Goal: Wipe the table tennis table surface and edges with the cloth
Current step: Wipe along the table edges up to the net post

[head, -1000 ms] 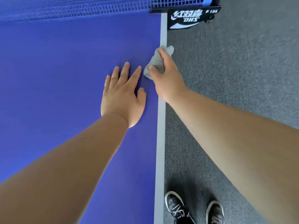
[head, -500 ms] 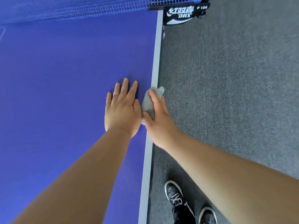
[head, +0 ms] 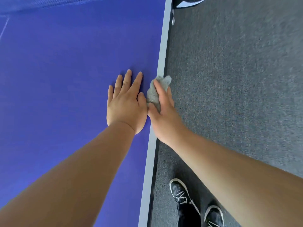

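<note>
Grey cloth [head: 155, 94], wadded, lay on the pale edge strip [head: 162, 54] of the blue table [head: 65, 63], with its far end bulging out past the side. The right hand [head: 164, 115] gripped it: thumb on the table side, index finger across the top, remaining fingers wrapped over the outer side. The left hand [head: 126, 105] rested palm down on the blue surface just beside it, fingers straight and slightly spread, holding nothing. Its thumb sat against or nearly against the cloth; contact could not be confirmed.

Step judged in hand: wiping the long side edge.

Notes on doing it well:
- Keep the cloth bearing on the top strip and the side face together.
- Run one straight pass along the strip, with even pressure.
- The wad gives a small contact patch; opening or refolding it would likely cover more.
- Use the left hand as a brace only, and keep it off any stretch already wiped.

Not resolved:
- The side face of the table was out of sight from above.
- The right fingertips were hidden behind cloth and edge.
- The net [head: 49, 4] was a blur at the upper left, and the net clamp [head: 188, 1] was cut by the frame top, its lettering unreadable.
- The carpet [head: 237, 79] was smeared.
- The shoes [head: 179, 192] were partly cropped or covered by the right forearm.
- No dust or moisture could be made out on either table or cloth.
</note>
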Demonstrator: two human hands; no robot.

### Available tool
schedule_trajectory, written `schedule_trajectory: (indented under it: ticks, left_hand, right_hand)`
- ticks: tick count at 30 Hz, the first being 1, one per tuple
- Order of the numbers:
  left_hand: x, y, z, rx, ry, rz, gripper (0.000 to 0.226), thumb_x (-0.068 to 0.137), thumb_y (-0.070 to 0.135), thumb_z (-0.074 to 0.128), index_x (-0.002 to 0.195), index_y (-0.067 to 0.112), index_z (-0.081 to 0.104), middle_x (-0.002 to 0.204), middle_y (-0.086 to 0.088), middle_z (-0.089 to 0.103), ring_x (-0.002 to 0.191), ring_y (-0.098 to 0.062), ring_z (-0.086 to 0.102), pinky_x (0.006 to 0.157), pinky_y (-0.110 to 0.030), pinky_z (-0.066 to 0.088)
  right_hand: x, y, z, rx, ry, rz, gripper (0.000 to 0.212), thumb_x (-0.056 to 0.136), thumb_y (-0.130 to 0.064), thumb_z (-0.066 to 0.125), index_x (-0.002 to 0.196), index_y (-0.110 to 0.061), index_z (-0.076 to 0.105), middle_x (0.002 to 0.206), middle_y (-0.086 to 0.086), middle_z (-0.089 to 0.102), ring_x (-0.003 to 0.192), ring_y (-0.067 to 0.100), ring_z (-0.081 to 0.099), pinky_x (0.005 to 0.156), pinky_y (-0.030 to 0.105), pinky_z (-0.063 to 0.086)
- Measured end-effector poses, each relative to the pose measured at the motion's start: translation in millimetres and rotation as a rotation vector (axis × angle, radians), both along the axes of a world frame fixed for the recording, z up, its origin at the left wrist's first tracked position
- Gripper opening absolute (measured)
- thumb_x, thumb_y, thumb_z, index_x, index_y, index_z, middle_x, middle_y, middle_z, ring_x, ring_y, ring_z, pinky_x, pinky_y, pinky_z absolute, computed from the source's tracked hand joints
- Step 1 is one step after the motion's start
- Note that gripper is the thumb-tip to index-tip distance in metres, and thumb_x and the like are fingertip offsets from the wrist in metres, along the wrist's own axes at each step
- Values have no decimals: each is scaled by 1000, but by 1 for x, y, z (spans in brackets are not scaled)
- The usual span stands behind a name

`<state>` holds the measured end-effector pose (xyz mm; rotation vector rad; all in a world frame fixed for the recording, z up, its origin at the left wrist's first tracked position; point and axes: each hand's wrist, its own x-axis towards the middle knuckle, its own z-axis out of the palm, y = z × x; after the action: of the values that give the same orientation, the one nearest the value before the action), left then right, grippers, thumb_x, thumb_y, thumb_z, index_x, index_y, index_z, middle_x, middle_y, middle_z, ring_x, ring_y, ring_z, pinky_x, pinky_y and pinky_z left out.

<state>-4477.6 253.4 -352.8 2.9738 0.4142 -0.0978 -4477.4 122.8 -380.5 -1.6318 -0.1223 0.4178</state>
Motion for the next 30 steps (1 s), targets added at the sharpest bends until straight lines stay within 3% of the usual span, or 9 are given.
schedule_trajectory:
  ticks: [3, 6, 8, 11, 15, 17, 21, 24, 30]
  left_hand:
    - [1, 2, -3, 0, -17, 1, 64, 101, 37, 15, 164, 39, 14, 174, 9, 6, 160, -15, 1, 130, -41, 1]
    - [1, 2, -3, 10, -27, 0, 65, 100, 38, 13, 164, 40, 15, 174, 9, 7, 160, -16, 2, 130, -41, 2]
    - [0, 2, -4, 10, -30, -5, 65, 100, 37, 14, 164, 39, 14, 174, 10, 7, 160, -15, 2, 130, -41, 2]
    - [0, 2, -4, -9, -30, -4, 63, 102, 36, 18, 165, 38, 14, 174, 11, 6, 160, -14, 0, 130, -40, 0]
    - [-1, 3, -3, -33, -39, 4, 67, 98, 36, 14, 165, 37, 13, 173, 14, 5, 160, -11, -2, 130, -38, -2]
    - [-1, 3, -2, -35, -39, -2, 68, 97, 37, 14, 165, 37, 12, 173, 14, 4, 160, -11, -2, 130, -38, -2]
    - [-1, 4, -4, -29, -29, -5, 62, 103, 36, 18, 165, 38, 12, 173, 13, 4, 160, -12, -2, 130, -39, -1]
    - [0, 4, -3, -33, -28, -8, 61, 104, 33, 19, 165, 38, 13, 173, 13, 5, 160, -12, -2, 130, -39, -1]
    - [-2, 2, 2, -63, -32, -6, 65, 100, 39, 11, 165, 36, 16, 173, 12, 6, 160, -12, -1, 130, -37, -2]
  right_hand:
    - [43, 4, 2, -36, 0, 22, 65, 107, -18, 49, 162, -39, 23, 172, -11, 1, 146, -12, 16, 90, -12, 18]
    - [90, 13, 7, -74, -47, -42, 61, 108, -21, 48, 162, -36, 24, 171, -10, 8, 153, 5, 19, 107, 8, 21]
    - [98, 15, 8, -42, -39, -66, 61, 108, -21, 47, 162, -37, 25, 170, -13, 11, 152, 3, 22, 108, 12, 22]
    - [64, 10, 6, 40, -4, -52, 64, 107, -17, 46, 161, -42, 24, 170, -17, 10, 150, -7, 17, 104, 1, 21]
    - [-16, 2, -7, 76, -16, -7, 67, 105, -19, 47, 159, -52, 23, 170, -23, 4, 148, -19, 5, 111, -1, 15]
    - [-12, 2, -9, 76, -3, -1, 68, 104, -20, 49, 158, -53, 22, 170, -25, 1, 145, -23, 4, 111, 0, 17]
    - [58, 8, 1, -46, -12, 19, 67, 107, -22, 50, 161, -45, 18, 170, -22, 2, 149, -8, 14, 110, 11, 19]
    - [91, 11, 9, -105, -29, -11, 65, 109, -25, 47, 163, -42, 16, 170, -16, 4, 154, 6, 18, 120, 24, 22]
    - [-6, 0, 4, 12, -37, 22, 67, 109, -18, 41, 163, -46, 11, 171, -22, -6, 153, -9, -4, 123, 19, 9]
